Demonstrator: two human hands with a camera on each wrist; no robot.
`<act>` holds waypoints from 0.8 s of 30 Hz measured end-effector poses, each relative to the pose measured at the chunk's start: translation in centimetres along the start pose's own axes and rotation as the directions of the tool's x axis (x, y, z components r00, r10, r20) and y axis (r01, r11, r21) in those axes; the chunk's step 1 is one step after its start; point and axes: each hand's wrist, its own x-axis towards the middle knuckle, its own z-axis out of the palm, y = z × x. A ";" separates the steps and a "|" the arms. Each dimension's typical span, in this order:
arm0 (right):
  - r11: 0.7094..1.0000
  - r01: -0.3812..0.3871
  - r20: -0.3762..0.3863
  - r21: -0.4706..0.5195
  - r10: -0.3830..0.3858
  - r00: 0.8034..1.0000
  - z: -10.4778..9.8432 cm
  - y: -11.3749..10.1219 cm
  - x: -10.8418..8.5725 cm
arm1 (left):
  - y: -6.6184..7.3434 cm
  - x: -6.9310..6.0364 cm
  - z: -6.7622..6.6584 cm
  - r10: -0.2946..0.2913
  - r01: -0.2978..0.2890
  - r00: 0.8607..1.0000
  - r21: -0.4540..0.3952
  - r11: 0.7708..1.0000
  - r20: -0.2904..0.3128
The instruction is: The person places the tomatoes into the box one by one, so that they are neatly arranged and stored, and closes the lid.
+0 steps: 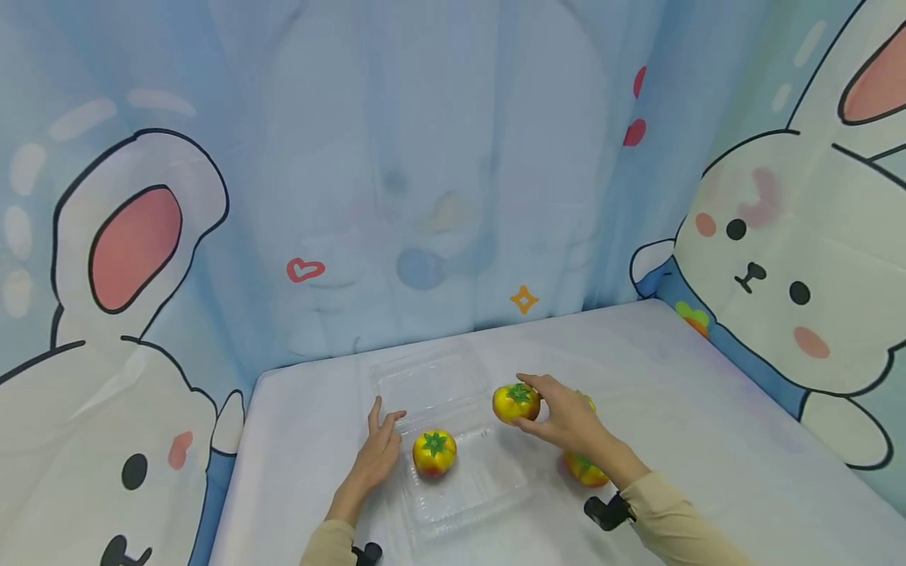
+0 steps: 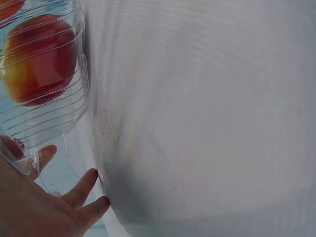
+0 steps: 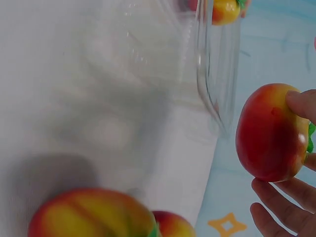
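A clear plastic clamshell box (image 1: 481, 495) lies opened out on the table, its lid toward the back. One yellow-and-red fruit with a green leafy top (image 1: 435, 453) sits in its left part. My left hand (image 1: 378, 456) rests at the box's left edge with fingers spread; in the left wrist view, fingertips (image 2: 94, 174) touch the white cloth. My right hand (image 1: 566, 413) grips a second such fruit (image 3: 272, 132) between thumb and fingers, above the table near the box's right side. Two more fruits (image 1: 586, 469) lie beneath and beside the right hand, partly hidden by it.
A white cloth covers the table (image 1: 701, 409). Blue curtains (image 1: 439, 157) with cartoon rabbits stand behind it and at both sides. Dark wrist cameras (image 1: 609, 511) are strapped at both sleeves.
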 end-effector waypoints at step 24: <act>0.999 0.003 0.129 -0.041 0.002 0.992 5.3 -2.5 1.3 | -0.4 0.1 0.1 0.002 -0.002 1.000 -0.003 1.000 -0.003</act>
